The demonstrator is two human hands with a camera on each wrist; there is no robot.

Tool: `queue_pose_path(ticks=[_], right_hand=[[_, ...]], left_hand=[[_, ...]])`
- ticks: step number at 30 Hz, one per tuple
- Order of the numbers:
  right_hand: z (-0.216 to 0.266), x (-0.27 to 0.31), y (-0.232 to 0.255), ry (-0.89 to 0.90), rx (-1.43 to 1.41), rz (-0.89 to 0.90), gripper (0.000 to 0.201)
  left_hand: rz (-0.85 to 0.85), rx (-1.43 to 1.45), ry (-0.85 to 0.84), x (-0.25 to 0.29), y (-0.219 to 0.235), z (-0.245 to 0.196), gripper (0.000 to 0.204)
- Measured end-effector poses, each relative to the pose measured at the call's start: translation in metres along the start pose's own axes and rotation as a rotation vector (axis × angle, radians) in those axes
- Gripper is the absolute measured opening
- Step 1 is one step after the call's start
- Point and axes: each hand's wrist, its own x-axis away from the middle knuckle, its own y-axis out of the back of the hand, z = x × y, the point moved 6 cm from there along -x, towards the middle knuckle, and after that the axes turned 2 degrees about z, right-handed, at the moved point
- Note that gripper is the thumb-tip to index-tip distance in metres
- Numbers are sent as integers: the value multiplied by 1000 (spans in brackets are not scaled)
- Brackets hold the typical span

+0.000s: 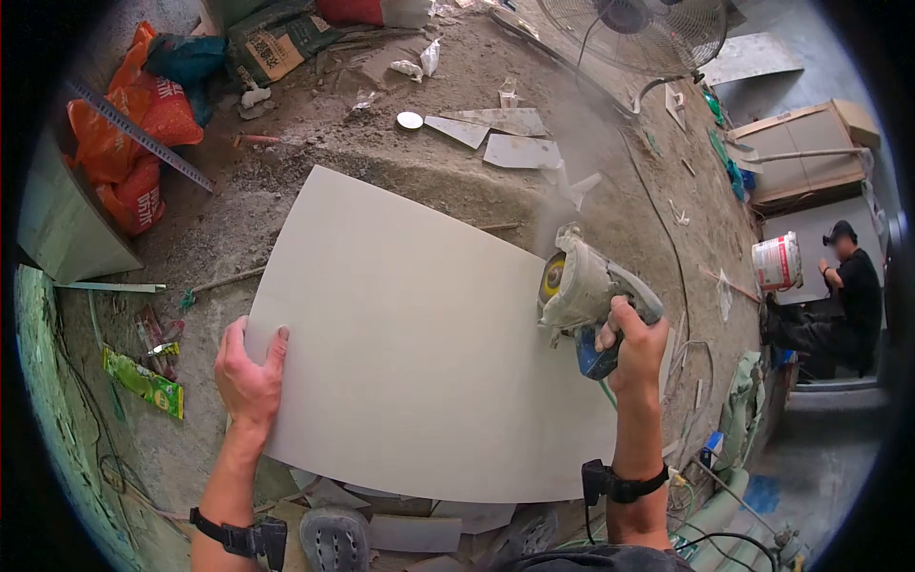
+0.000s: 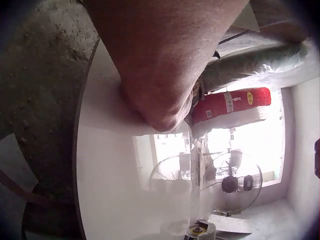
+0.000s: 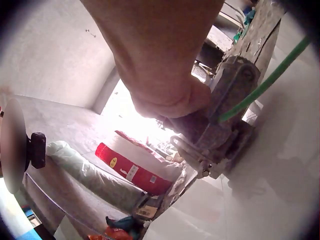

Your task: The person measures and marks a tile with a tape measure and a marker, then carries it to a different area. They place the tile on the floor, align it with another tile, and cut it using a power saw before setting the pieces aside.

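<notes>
Tile [image 1: 410, 343] lies under left fingers [image 1: 276, 343]; right fingers [image 1: 620, 334] grip cutter [image 1: 577, 286].

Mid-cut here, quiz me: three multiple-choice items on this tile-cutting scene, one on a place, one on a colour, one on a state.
1. Where does the left hand rest?
A. on the tile's left edge
B. on the fan
C. on the bucket

2. What colour is the disc on the angle grinder?
A. blue
B. yellow
C. red

3. How does the right hand stand?
A. flat on the floor
B. open above the tile
C. gripping the grinder's handle

Answers:
1 A: its fingers lie flat on the large grey tile near its left edge.
2 B: yellow shows at the tool's front.
3 C: its fingers curl round the handle while dust rises at the tile's far edge.
</notes>
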Motion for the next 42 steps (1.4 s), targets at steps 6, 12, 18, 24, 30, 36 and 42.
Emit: queue_pose_path(ticks=[6, 12, 18, 24, 30, 36, 42], right_hand=[[0, 4, 0, 6, 20, -4, 9], [-5, 7, 2, -14, -10, -10, 8], [0, 10, 2, 16, -12, -8, 6], [-1, 15, 4, 2, -31, -4, 5], [-4, 18, 5, -24, -45, 9, 5], [-1, 23, 6, 9, 22, 18, 6], [-4, 28, 7, -35, -1, 19, 7]], left_hand=[[0, -5, 1, 0, 1, -1, 57], [-10, -6, 2, 2, 2, 4, 57], [-59, -15, -22, 4, -3, 8, 52], [-23, 24, 25, 3, 3, -2, 50], [-11, 9, 17, 4, 4, -4, 55], [-18, -7, 7, 4, 2, 1, 52], [-29, 10, -1, 4, 4, -3, 49]])
